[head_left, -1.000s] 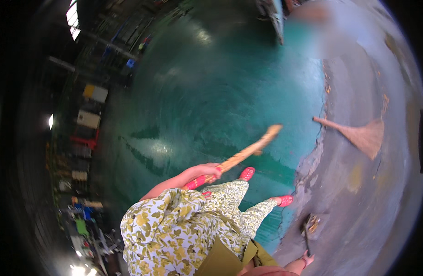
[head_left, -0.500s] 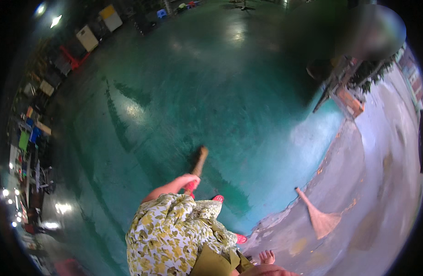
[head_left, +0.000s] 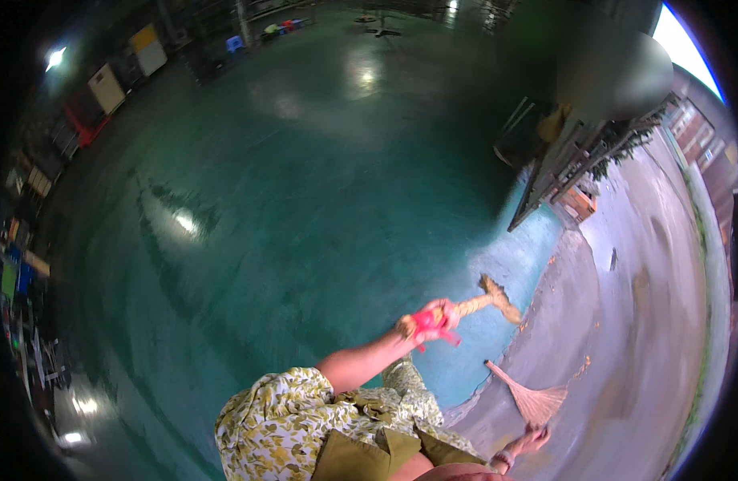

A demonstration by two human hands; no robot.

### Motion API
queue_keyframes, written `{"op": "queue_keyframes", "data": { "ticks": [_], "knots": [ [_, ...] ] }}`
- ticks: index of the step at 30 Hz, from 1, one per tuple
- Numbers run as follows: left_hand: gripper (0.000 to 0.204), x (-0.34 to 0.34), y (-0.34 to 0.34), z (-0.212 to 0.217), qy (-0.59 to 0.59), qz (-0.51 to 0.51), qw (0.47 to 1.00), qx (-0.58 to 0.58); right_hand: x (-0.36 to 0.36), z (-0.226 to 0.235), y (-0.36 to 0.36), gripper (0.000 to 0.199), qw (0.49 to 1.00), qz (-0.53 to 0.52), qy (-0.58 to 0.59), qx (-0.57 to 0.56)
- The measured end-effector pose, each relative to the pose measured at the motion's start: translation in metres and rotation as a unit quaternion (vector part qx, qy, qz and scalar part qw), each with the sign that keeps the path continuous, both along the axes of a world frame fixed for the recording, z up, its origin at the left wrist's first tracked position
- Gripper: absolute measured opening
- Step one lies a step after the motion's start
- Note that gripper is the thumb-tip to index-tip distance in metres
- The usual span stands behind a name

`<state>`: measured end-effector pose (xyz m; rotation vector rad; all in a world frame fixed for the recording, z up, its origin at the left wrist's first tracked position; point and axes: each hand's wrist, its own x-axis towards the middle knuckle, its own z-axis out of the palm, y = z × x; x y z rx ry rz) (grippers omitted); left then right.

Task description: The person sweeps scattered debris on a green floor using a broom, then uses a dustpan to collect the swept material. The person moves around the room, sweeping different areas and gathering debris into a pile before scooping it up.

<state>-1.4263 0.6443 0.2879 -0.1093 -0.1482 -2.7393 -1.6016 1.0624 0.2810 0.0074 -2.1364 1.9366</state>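
Observation:
My left hand is closed round the red-wrapped handle of a short straw broom. The broom points out to the right, and its tan, flared head hangs over the edge of the green floor. My right hand reaches out low on the right, a band around its wrist. Its fingers look loosely apart, with nothing visible in them. Just beyond it in the picture is a second, fan-shaped broom, lying on the grey concrete with its thin handle toward the green floor. Whether the right hand touches its bristles is unclear.
Smooth green floor meets rough concrete along a cracked edge. A metal gate-like frame stands at the right, a brick-coloured block by its foot. Equipment lines the left side; a blue stool stands far back.
My left hand has swung forward and right, carrying the straw broom to the floor's edge. My right hand has moved rightward toward the broom on the concrete. The view has turned to the right.

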Motion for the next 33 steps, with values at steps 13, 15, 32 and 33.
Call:
{"op": "queue_keyframes", "data": {
  "ticks": [13, 15, 32, 33],
  "knots": [
    [0.016, -0.17, -0.345, 0.108, -0.179, 0.124, 0.957, 0.192, -0.058, 0.242, -0.653, 0.085, 0.688, 0.722, 0.041, -0.057],
    [0.011, -0.178, -0.395, 0.103, -0.18, 0.151, 0.954, 0.185, -0.071, 0.246, -0.713, 0.092, 0.646, 0.744, -0.037, -0.168],
    [0.005, -0.365, -0.886, 0.117, -0.235, 0.172, 0.941, 0.172, -0.355, 0.335, -1.08, 0.021, 0.559, 0.781, -0.254, -0.113],
    [0.005, -0.383, -0.913, 0.118, -0.238, 0.179, 0.94, 0.167, -0.375, 0.329, -1.107, 0.022, 0.57, 0.77, -0.256, -0.132]
  ]
}}
